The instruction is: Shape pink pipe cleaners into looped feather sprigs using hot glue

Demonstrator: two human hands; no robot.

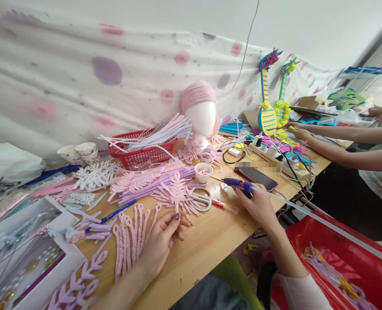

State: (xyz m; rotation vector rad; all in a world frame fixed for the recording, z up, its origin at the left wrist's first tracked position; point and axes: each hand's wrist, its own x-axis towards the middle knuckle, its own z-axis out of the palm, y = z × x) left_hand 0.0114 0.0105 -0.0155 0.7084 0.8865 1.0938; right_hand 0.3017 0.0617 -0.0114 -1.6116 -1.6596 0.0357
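My left hand (167, 232) pinches the stem of a pink pipe-cleaner leaf sprig (177, 191) between thumb and fingers, holding it upright above the table. In my right hand (257, 206) is a blue hot glue gun (239, 184), its nozzle turned left toward a paper cup (203, 172) of small pink pieces. A long clear glue stick (326, 232) runs out of the gun's back to the lower right. Between the hands lie scissors (203, 199) and a red-labelled glue stick or lighter (221, 204). Twisted pink pipe-cleaner strands (129, 245) are beside my left hand.
A red basket (139, 159) of pipe cleaners and a white mannequin head (202, 116) stand behind. A phone (258, 177) and power strip (278, 159) with cables lie right. A white box (39, 258) is at left, a red tub (342, 258) lower right. Another person's arms (346, 142) reach in.
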